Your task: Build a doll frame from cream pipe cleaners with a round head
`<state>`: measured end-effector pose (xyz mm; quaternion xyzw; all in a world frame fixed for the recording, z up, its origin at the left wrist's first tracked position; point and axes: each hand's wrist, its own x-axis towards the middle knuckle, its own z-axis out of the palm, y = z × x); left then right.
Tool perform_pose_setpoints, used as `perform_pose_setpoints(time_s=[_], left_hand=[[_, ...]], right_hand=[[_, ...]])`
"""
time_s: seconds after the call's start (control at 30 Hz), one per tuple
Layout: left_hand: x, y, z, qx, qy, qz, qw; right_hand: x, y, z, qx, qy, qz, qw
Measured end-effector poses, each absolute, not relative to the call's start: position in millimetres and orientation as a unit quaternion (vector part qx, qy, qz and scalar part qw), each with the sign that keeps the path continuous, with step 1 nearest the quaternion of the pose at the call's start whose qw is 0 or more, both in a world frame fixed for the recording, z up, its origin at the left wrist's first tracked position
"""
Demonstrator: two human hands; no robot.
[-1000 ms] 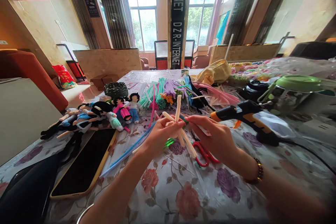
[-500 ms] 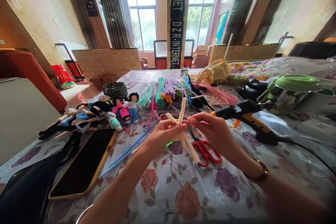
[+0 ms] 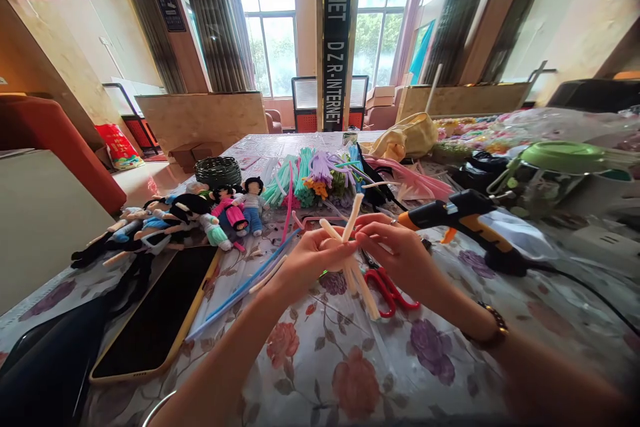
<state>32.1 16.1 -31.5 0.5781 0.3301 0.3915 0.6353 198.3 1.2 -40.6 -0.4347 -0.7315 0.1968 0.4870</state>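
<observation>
Cream pipe cleaners (image 3: 353, 217) are pinched in my left hand (image 3: 315, 257), with two ends sticking up above the fingers and longer ends hanging down below. My right hand (image 3: 395, 250) is against the same bundle, its fingertips closed at the crossing point and touching my left fingertips. Just what the right fingers pinch is partly hidden. Under my right hand, red-handled scissors (image 3: 384, 293) lie on the flowered tablecloth. A black and orange glue gun (image 3: 465, 223) lies to the right of that hand.
Several pipe-cleaner dolls (image 3: 233, 210) lie at the left, by a dark woven basket (image 3: 218, 172) and a phone (image 3: 160, 317). Bundles of coloured pipe cleaners (image 3: 320, 177) stand behind my hands. A green-lidded jar (image 3: 560, 160) is at the right.
My right hand has shifted slightly left, closer to my left fingertips, with its fingers wrapping nearer the bundle. The upright pipe-cleaner ends lean a little more to the right.
</observation>
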Motion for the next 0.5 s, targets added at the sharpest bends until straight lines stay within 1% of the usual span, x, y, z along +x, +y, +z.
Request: perform_pose_setpoints(time_s=[0.07,0.17,0.27,0.4,0.5], left_hand=[[32,18,-33,0.57,0.332,0.397,0.638],[31,21,-37,0.547,0.329,0.415,0.648],[31,23,-39,0.518,0.334,0.436,0.656],[30,26,-40,0.479,0.344,0.47,0.657],[28,29,-42,0.461,0.34,0.49,0.657]], right_hand=[[200,3,-41,-0.454,-0.73,0.165,0.484],[207,8,-43,-0.483,-0.736,0.066,0.47],[217,13,-44,-0.5,-0.757,-0.021,0.421],[225,16,-44,-0.537,-0.78,-0.06,0.316],[226,16,-43,-0.547,-0.784,-0.071,0.284]])
